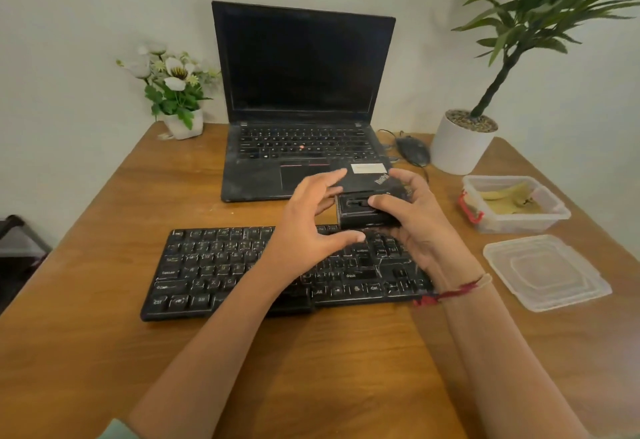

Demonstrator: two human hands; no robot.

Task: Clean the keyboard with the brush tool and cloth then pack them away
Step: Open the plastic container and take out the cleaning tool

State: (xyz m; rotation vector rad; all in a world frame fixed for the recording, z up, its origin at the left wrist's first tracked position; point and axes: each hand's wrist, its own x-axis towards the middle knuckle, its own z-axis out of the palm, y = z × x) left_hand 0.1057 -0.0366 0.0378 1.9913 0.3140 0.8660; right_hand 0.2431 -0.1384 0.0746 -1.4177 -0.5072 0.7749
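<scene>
On my feed both forearms come in bare from the bottom edge and converge toward the middle. My left hand (308,227) is turned palm toward the right, fingers (329,177) spread and gently curved, thumb stretched out, gripping nothing. My right hand (415,220) faces it, curled round the brush tool (353,217), with the thumb lying flat across its top and the other fingers wrapped behind. A red thread band (450,293) circles the right wrist.
</scene>
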